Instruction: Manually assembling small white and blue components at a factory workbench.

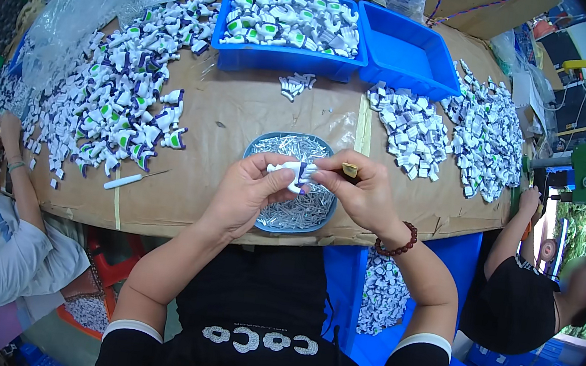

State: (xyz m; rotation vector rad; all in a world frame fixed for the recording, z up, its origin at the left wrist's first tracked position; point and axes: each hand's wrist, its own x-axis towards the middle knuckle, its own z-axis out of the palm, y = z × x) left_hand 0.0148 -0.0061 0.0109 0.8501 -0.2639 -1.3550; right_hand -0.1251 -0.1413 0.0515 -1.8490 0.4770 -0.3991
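Note:
Above the bowl I hold a small white and purple plastic toy part (pixel 286 175) between both hands. My left hand (pixel 252 187) is closed, pinching the part's rounded white end between thumb and fingers. At its other end, the thumb and fingertips of my right hand (pixel 364 195) are pressed together on it. A short brass-coloured piece (pixel 349 169) sticks out between the right hand's fingers; its kind is not clear. Beneath my hands stands a blue-grey bowl (pixel 252 147) full of thin silvery pins (pixel 292 216).
Left lies a heap of white, purple and green toy parts (pixel 124 100), with a white-handled pointed tool (pixel 123 181). A filled blue bin (pixel 286 63) and another blue bin (pixel 408 51) stand behind. White pieces (pixel 409 131) lie right. Co-workers' arms (pixel 22 183) (pixel 510 235) reach in at both sides.

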